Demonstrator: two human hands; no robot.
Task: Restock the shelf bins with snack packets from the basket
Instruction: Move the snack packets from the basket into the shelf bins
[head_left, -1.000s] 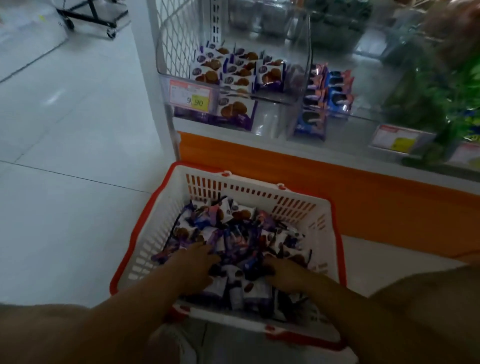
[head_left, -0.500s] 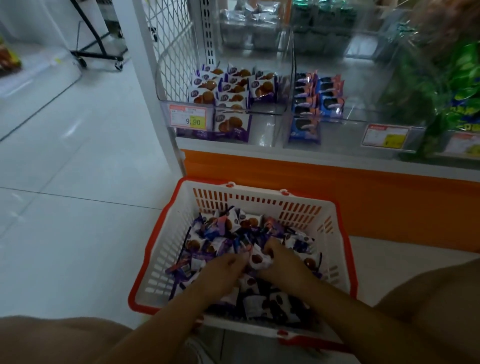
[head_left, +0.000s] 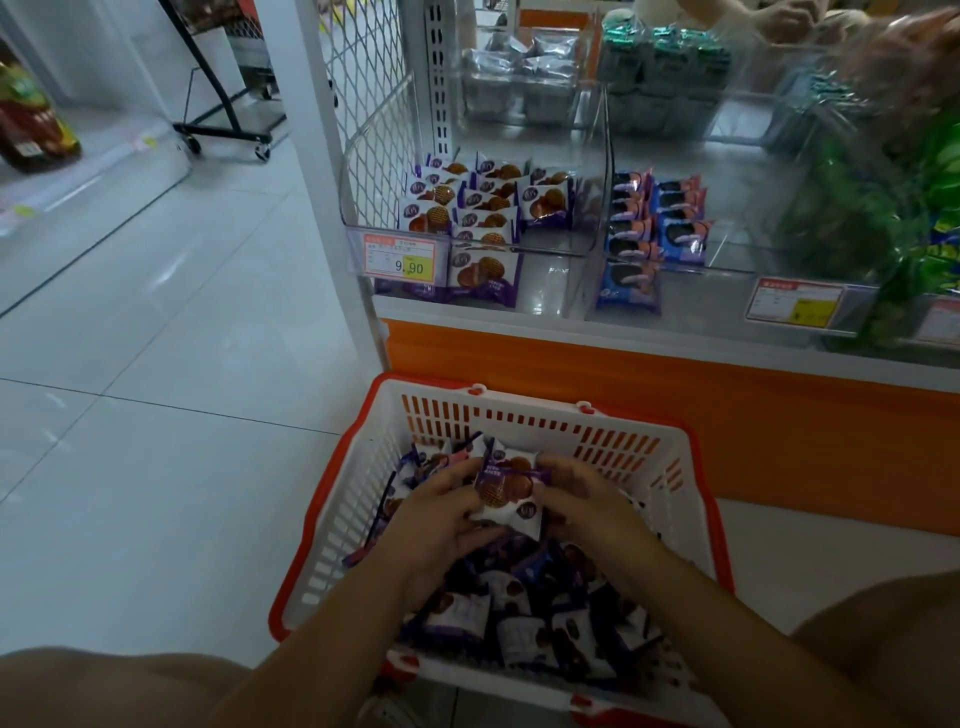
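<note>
Both hands over the basket, white slotted plastic with red rim, sitting on the floor tiles against the orange shelf base.

Held packets: small stack of white-and-purple cookie packets pressed between the two hands, above the loose pile in the basket. Top packet faces up toward the camera, cookie print visible, purple band across its upper half. Long axis runs roughly away from the camera, toward the shelf, tilted a little; near end lower. How many are in the stack can't be told.

Left hand: fingers curled against the stack's left edge, grip clamped on it. Right hand: fingers closed on the right edge, thumb on top; grip clamped too.

Left shelf bin, clear acrylic: same purple cookie packets stood in rows, faces to the front, right part of the bin bare. Price tag reads 9.90 on its front. Next bin right: blue-and-pink sandwich cookie packets. Green packets further right, blurred.
</note>
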